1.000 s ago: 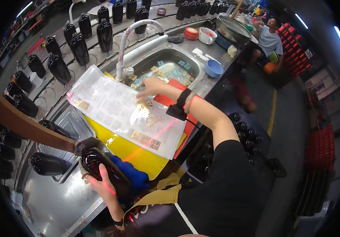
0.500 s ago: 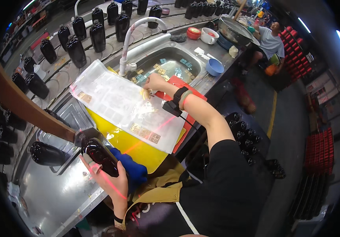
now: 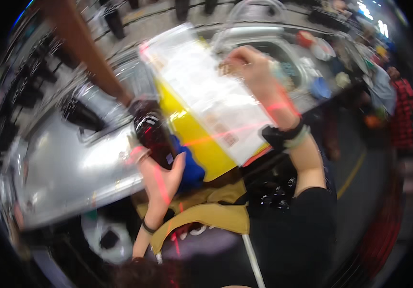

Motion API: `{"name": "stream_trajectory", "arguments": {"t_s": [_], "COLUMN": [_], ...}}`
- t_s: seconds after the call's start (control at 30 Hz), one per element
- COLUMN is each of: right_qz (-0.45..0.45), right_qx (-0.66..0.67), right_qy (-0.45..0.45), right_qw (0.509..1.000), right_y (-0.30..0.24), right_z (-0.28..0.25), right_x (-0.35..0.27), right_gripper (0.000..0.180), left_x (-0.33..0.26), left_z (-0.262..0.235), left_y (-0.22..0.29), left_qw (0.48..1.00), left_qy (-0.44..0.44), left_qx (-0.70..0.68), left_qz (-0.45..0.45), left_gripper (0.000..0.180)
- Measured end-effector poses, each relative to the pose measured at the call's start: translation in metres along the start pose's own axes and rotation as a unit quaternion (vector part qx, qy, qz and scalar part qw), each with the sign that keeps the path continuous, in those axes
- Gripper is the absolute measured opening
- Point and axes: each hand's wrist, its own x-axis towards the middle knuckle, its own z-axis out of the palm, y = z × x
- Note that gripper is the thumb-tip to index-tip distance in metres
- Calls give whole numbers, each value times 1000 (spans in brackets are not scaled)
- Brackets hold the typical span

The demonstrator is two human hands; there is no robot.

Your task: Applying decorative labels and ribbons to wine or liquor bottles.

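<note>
The picture is motion-blurred. My left hand [image 3: 161, 175] grips a dark glass bottle [image 3: 152, 137] by its lower part, just over the near edge of the steel counter [image 3: 72, 163]. The bottle sits beside a yellow board [image 3: 192, 129] and a blue object [image 3: 193, 169]. My right hand [image 3: 250, 71], with a black watch on the wrist, is curled on the far edge of a clear plastic sheet [image 3: 201, 89] with small printed labels. That sheet lies tilted over the yellow board.
A sink [image 3: 283, 53] with a curved tap [image 3: 245, 9] lies behind the sheet, with a blue bowl [image 3: 319, 89] and a red bowl [image 3: 305, 38] nearby. Dark bottles [image 3: 33, 91] line the counter's left side. A brown beam [image 3: 79, 43] crosses the upper left. Another person [image 3: 384, 86] stands at the right.
The view has swung and blurred. My left hand has kept hold of the bottle, now close to the yellow board. My right hand stays on the sheet's far edge.
</note>
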Motion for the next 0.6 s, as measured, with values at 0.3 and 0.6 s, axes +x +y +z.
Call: {"name": "stream_trajectory", "arguments": {"t_s": [0.3,0.6], "right_qz": [-17,-27], "right_qx": [49,179], "right_qy": [-120,-180], "right_qw": [991,967], "right_y": [-107,-168], "right_z": [5,0], "right_x": [-15,-25], "right_gripper": [9,15], "left_x": [-9,-5], "left_z": [0,-17], "left_y": [-10,-3], "left_qw": [994,995], "left_qy": [33,25], "left_qx": [-44,-38], "left_qz": [98,92], "left_gripper": [91,87]}}
